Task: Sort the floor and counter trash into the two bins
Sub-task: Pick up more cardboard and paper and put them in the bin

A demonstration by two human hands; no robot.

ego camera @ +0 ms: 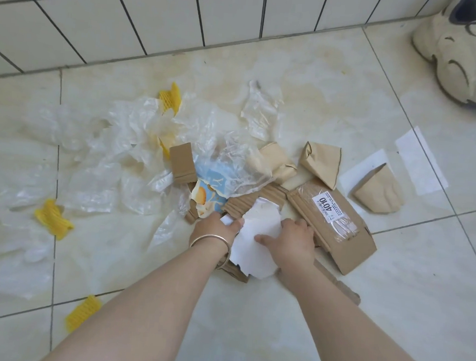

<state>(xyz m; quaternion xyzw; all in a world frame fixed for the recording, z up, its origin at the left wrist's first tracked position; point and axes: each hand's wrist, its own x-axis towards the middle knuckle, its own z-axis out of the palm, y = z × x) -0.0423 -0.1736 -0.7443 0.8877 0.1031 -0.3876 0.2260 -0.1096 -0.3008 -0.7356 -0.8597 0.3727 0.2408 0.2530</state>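
Low in the middle of the frame, the left hand (213,228) and right hand (293,240) both clutch a torn white paper sheet (258,238), fingers curled round its edges; a metal bangle (213,239) circles the left wrist. The sheet covers part of the corrugated cardboard (246,203) under it. Just right, a flattened cardboard box (337,229) with a white label marked 4010 lies on the tiled floor (391,304). Crumpled clear plastic bags (138,134) spread over centre-left, half hiding a blue snack wrapper (214,184) and a small cardboard piece (181,162). Yellow foam nets (54,218) dot the left side. Crumpled tan paper (321,163) sits centre-right. A pale sneaker (465,52) is cut off at upper right. No bin shows.
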